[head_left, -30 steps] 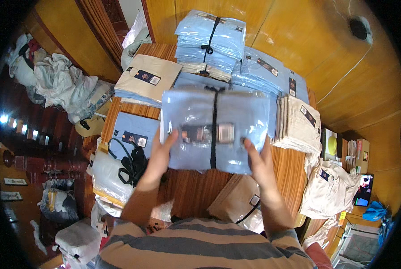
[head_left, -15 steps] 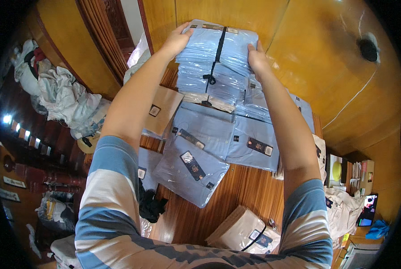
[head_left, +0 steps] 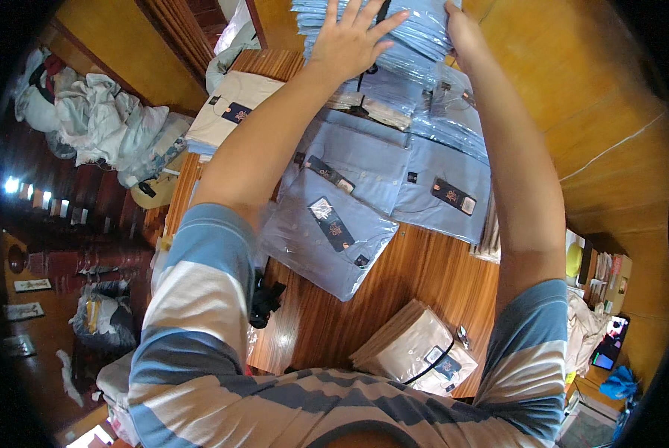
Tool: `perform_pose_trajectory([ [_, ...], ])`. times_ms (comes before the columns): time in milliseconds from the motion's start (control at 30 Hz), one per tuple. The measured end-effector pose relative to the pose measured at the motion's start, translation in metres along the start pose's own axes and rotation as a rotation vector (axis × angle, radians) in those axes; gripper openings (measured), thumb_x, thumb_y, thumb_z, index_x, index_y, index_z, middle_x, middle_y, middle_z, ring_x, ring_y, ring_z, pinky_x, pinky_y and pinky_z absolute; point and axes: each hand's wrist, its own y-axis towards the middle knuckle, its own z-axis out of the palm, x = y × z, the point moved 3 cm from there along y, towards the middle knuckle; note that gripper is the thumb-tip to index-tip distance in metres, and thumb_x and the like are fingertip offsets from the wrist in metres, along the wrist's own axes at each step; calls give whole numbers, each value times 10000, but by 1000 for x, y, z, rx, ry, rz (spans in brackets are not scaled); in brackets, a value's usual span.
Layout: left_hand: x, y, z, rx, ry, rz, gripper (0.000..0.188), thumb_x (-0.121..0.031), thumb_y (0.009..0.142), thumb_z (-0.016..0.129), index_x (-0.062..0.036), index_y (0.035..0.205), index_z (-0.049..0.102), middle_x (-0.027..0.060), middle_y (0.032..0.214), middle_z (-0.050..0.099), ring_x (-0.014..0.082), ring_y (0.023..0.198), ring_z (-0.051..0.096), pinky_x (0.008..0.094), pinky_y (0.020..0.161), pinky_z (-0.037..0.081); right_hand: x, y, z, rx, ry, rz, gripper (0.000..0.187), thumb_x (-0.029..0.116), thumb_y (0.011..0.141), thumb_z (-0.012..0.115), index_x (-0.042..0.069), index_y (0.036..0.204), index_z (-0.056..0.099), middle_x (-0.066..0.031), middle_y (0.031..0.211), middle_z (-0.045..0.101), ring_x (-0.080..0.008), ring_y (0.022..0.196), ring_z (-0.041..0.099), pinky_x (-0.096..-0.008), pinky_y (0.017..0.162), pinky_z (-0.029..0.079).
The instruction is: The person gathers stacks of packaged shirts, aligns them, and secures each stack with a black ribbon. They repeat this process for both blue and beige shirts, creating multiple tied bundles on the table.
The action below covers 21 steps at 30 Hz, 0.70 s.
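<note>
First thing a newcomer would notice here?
Likely the left hand, fingers spread, and right hand at the blue garment stack, top centre. Then the slanted blue packet mid-table, and the strapped beige bundle below it, nearer the person.

2 arms (head_left: 263, 142) stretch forward, left fingers (head_left: 388, 27) splayed, right fingers (head_left: 452, 9) partly hidden.
</note>
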Motion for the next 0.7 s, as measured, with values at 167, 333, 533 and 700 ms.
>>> perform_pose_trajectory([
  [167, -15, -4, -8, -79, 96, -35, 702, -436, 969, 659, -327, 1603, 378, 148, 1659, 333, 385, 1496, 343, 593, 1210, 262, -49, -102, -73, 103, 392, -276, 551, 294, 1008, 627, -34, 1435, 511, -235, 1313, 658, -328, 1257, 621, -417, 1048, 483],
  [333, -11, -9, -3, 30, 48, -73, 729, -468, 973, 626, -392, 1622, 304, 171, 1695, 212, 433, 1528, 244, 672, 1211, 172, -150, -337, -167, 284, 526, -5, 259, 164, 1019, 661, -21, 1200, 674, -117, 1181, 718, -182, 1096, 653, -343, 979, 515],
  [533, -24, -12, -22, 73, 80, -98, 741, -475, 972, 626, -383, 1629, 293, 219, 1688, 201, 456, 1538, 209, 675, 1211, 167, -219, -553, -262, -35, -102, 205, 181, 144, 961, 718, -5, 1051, 669, -141, 951, 673, -256, 873, 665, -370, 808, 533],
  [700, -71, -47, -46, 132, 53, -157, 828, -495, 931, 665, -345, 1644, 273, 236, 1698, 160, 513, 1531, 174, 713, 1188, 144, -253, -643, -294, -101, -199, 394, 348, 220, 930, 750, -46, 1118, 627, -158, 920, 645, -311, 846, 644, -386, 763, 521],
])
